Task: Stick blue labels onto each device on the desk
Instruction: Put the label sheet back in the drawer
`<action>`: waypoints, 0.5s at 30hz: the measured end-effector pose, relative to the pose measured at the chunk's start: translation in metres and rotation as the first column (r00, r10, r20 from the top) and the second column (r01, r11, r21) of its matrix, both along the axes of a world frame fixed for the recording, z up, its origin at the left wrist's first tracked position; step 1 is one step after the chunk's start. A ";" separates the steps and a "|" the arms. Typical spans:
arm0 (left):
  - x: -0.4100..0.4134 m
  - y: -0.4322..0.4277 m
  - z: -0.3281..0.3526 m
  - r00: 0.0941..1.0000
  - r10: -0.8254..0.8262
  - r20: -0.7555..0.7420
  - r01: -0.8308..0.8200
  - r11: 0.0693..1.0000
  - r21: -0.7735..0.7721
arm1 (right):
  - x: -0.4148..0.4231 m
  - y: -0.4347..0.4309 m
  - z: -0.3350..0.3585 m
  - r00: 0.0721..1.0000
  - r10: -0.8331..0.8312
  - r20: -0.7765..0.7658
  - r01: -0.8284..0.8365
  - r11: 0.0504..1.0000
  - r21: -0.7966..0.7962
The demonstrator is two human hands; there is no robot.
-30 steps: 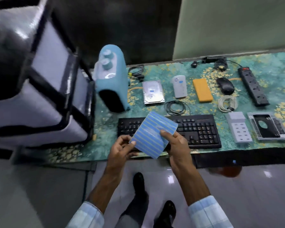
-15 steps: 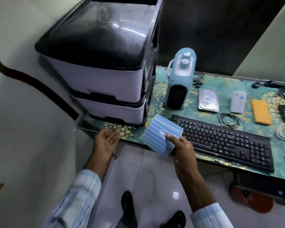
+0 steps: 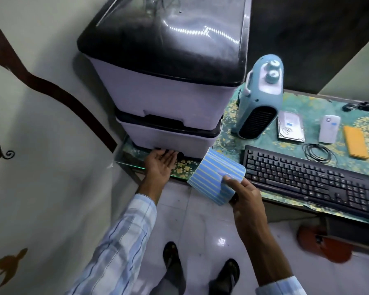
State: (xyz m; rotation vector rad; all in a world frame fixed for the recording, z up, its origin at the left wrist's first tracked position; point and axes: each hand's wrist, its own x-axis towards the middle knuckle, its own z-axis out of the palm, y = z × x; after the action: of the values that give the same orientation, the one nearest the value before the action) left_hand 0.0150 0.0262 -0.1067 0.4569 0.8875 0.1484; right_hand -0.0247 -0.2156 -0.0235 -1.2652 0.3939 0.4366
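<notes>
My right hand [image 3: 242, 193] pinches a curled sheet of blue striped labels [image 3: 215, 177] in front of the desk edge. My left hand [image 3: 161, 165] is palm up with straight fingers, its fingertips under the lower drawer of the white and black drawer unit [image 3: 166, 99]. On the desk [image 3: 228, 133] stand a light blue heater [image 3: 260, 99], a black keyboard [image 3: 311, 179], a hard drive [image 3: 290, 126] and a white device [image 3: 329, 128], the last two each with a small blue label, and an orange power bank [image 3: 356, 141].
A coiled black cable [image 3: 317, 152] lies behind the keyboard. More cables sit at the far right edge [image 3: 362, 106]. The wall with a tree decal [image 3: 41, 86] is on the left. My feet stand on the glossy tiled floor [image 3: 200, 231]; an orange object [image 3: 324, 245] lies under the desk.
My view swung left toward the drawer unit. My left hand let go of the label sheet and moved to the lower drawer's bottom edge, turning palm up. The right hand keeps the sheet.
</notes>
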 end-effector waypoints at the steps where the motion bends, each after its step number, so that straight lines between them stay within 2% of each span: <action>1: -0.003 0.001 -0.002 1.000 -0.014 0.004 0.014 1.000 0.003 | -0.002 0.004 0.005 1.000 0.002 0.003 -0.002 1.000 -0.004; 7: -0.045 -0.008 -0.004 0.998 0.027 0.052 -0.024 0.998 -0.063 | -0.014 0.018 0.030 0.998 0.049 0.033 -0.049 0.999 -0.021; 15: -0.117 -0.021 0.013 0.997 0.065 -0.043 -0.071 0.988 -0.138 | -0.029 0.027 0.055 0.990 0.139 0.015 -0.138 0.988 -0.067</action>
State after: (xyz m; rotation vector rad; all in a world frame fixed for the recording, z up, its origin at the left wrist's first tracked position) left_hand -0.1017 0.0047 -0.0933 0.2999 0.9453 0.1392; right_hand -0.0532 -0.1885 0.0315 -1.3654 0.3065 0.5324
